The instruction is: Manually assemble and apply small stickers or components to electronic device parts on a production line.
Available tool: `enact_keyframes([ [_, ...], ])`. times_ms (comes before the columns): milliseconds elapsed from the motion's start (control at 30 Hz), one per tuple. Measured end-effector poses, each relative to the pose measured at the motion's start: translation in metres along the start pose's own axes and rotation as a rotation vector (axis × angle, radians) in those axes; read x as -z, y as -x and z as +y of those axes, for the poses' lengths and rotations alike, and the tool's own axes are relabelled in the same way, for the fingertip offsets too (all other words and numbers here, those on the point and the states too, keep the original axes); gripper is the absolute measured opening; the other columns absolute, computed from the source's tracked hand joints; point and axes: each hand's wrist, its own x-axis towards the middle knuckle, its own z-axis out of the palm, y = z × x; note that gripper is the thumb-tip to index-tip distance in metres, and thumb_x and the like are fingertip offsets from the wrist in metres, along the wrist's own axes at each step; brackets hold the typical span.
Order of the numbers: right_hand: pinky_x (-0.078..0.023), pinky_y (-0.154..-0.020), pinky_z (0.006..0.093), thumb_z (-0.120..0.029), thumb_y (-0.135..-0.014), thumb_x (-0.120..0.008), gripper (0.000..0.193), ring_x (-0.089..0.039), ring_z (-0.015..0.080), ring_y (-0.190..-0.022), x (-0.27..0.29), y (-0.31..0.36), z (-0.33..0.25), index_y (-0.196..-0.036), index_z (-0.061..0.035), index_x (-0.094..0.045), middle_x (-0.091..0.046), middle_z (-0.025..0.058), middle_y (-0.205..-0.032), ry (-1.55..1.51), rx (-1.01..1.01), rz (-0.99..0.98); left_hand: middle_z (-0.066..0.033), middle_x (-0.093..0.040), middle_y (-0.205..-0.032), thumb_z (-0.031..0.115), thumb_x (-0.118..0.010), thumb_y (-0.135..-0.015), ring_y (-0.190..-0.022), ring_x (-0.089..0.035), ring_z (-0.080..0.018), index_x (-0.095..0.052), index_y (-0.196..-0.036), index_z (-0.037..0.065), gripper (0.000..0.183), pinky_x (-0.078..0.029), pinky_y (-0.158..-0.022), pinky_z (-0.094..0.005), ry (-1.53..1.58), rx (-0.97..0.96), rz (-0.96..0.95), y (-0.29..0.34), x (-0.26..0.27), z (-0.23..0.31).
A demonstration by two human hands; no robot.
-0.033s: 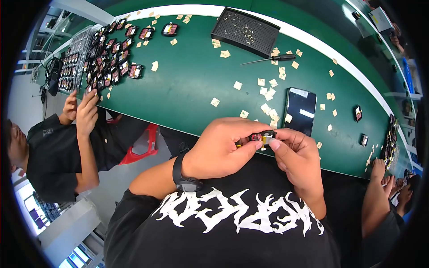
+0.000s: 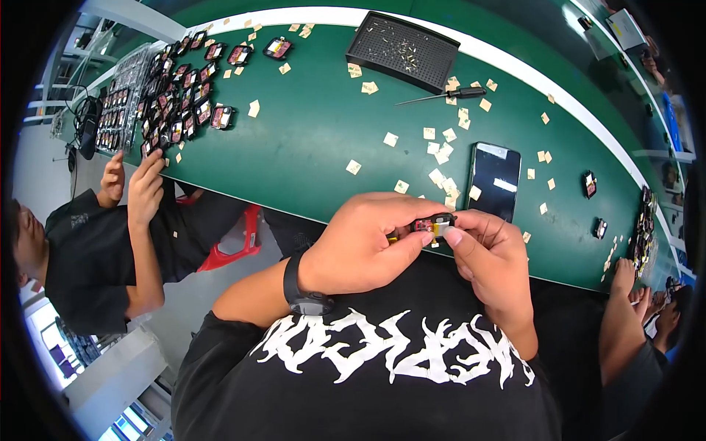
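Note:
Between my two hands is a small black electronic device housing [image 2: 434,225], its inside showing a reddish board and a yellow and silvery part. My left hand [image 2: 365,239], with a black watch on the wrist, pinches its left side between thumb and forefinger. At its right side, the thumb and fingers of my right hand [image 2: 491,248] press on it. The fingers cover much of the casing. It is held above the near edge of the green table [image 2: 309,147]. Just beyond my right hand lies a dark phone [image 2: 493,180] with a small paper square on it.
Small cream paper squares [image 2: 390,140] are scattered about. A black tray [image 2: 401,51] of tiny metal bits stands at the back, a screwdriver [image 2: 448,96] before it. Many similar housings [image 2: 176,99] crowd the left, beside a co-worker's hands [image 2: 144,192]. Another person's arm [image 2: 619,323] is at right.

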Motion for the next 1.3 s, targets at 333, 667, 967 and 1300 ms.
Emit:
enact_keyframes([
  [333,-0.038,-0.057,0.0182,-0.001,-0.098,-0.066,0.017,-0.053,0.0008,-0.072,-0.004,0.010,0.001,-0.112,0.0066,-0.069,-0.065,0.0031,-0.096,-0.031,0.146,0.052,-0.0146,-0.070,-0.099,-0.004,-0.057,-0.082,-0.077,-0.065,-0.0203,-0.059,-0.138,-0.003,0.056,-0.051,-0.069,-0.0311,0.025,-0.109,-0.128,-0.001,0.013,0.012],
  [667,-0.035,-0.054,0.0203,0.002,-0.093,-0.068,0.011,-0.049,0.0024,-0.067,-0.005,0.007,0.006,-0.104,0.0058,-0.069,-0.062,0.0048,-0.092,0.177,0.362,0.073,-0.0128,-0.067,-0.089,-0.008,-0.057,-0.079,-0.070,-0.063,-0.0220,-0.061,-0.136,0.000,0.058,-0.050,-0.066,-0.0324,-0.033,-0.191,-0.101,-0.002,0.012,0.010],
  [967,-0.041,-0.059,0.0200,-0.001,-0.093,-0.069,0.019,-0.053,0.0030,-0.071,-0.006,0.006,-0.003,-0.111,0.0041,-0.069,-0.065,0.0049,-0.095,0.345,0.263,0.091,-0.0127,-0.072,-0.095,-0.002,-0.069,-0.087,-0.076,-0.067,-0.0228,-0.069,-0.126,0.002,0.039,-0.052,-0.068,-0.0303,-0.131,-0.127,0.043,0.003,0.015,0.000],
  [1300,-0.044,-0.072,0.0193,-0.004,-0.094,-0.070,0.022,-0.057,0.0051,-0.079,0.063,0.012,-0.007,-0.115,0.0038,-0.067,-0.066,0.0012,-0.091,0.315,0.285,0.437,-0.0040,-0.070,-0.092,0.003,-0.066,-0.094,-0.076,-0.063,-0.0073,-0.061,-0.125,-0.007,0.033,-0.048,-0.066,-0.0212,-0.202,0.251,0.714,0.023,0.148,-0.063],
])
